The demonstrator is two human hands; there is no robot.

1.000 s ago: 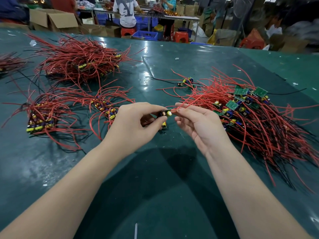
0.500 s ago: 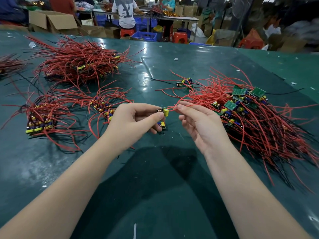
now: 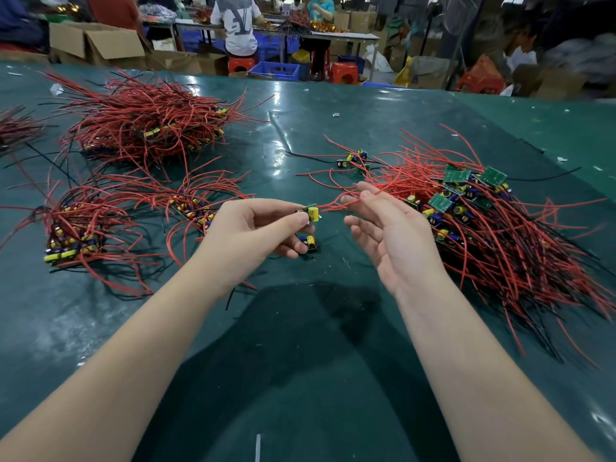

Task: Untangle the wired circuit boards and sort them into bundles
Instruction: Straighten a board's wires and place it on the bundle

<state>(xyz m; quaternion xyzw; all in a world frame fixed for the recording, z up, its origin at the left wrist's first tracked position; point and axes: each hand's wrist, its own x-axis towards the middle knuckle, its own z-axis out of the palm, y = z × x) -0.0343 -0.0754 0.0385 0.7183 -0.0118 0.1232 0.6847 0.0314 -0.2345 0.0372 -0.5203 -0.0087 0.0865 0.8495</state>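
left hand [image 3: 253,228]: fingers curled, thumb and forefinger pinch a small circuit board [image 3: 310,213] with a yellow capacitor, held above the table
second board [image 3: 309,243]: just under the left fingers, yellow and blue parts; held or lying on the table, cannot tell
right hand [image 3: 386,235]: palm turned left, fingers loose and fairly straight, spread a little; fingertips [image 3: 365,195] touch the red wires [image 3: 336,203] running from the held board, no clear pinch
wires: stretch right from the board into the tangled pile
tangled pile [image 3: 500,228]: right of the right hand, red and black leads, green boards on top, unsorted
stray boards [image 3: 353,160]: small cluster beyond the hands, mid table
near bundles: one at left [image 3: 73,235], one just left of the left hand [image 3: 196,211], boards stacked together
far bundle [image 3: 150,125]: big red heap, back left
table [image 3: 300,361]: dark green mat, glossy
background: people at another bench, cardboard boxes [image 3: 96,41], red stools [image 3: 343,71], blue crate [image 3: 276,70]
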